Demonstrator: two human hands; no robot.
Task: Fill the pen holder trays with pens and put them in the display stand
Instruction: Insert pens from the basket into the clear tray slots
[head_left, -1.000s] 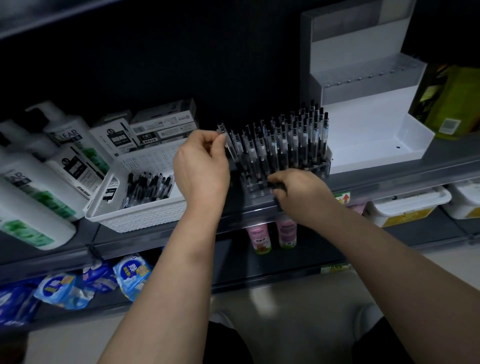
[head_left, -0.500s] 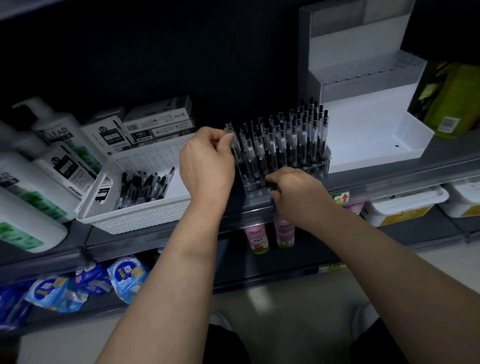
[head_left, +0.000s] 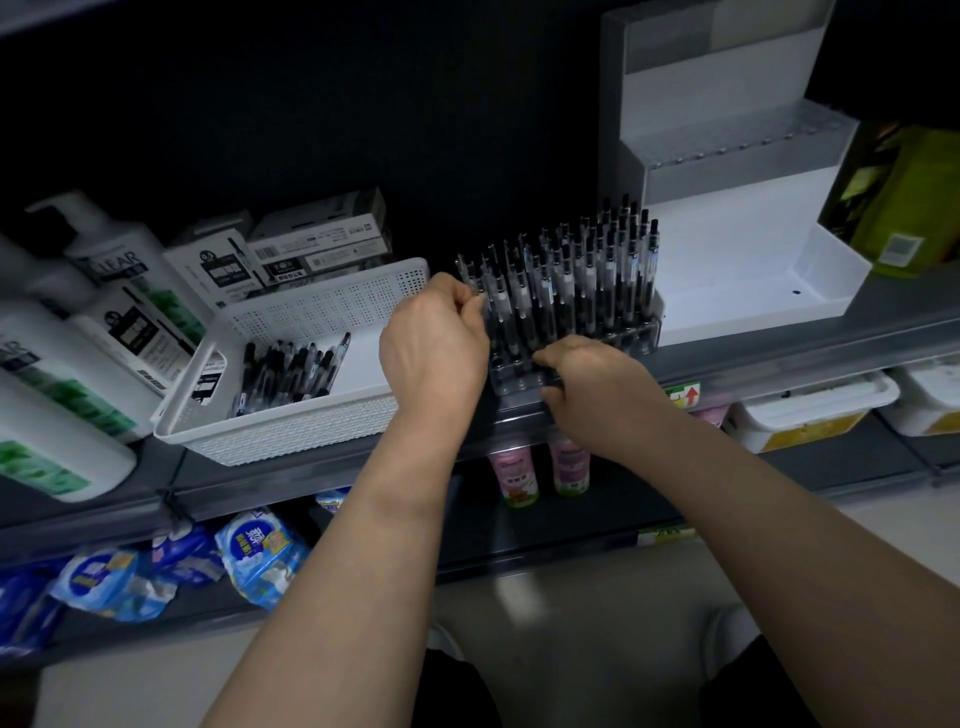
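Dim shelf, filling step: left hand pinches pen at nine o'clock of tray, right hand grips its front; next, seat it straight

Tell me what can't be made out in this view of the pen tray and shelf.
All in the head view:
- The right hand covers the front corner of the pen holder tray; what it grips is hidden.
- The left hand hides the lower part of the pen it pinches.
- Print on the boxes: too small and blurred.
- The top of the display stand is cut off by the upper edge.
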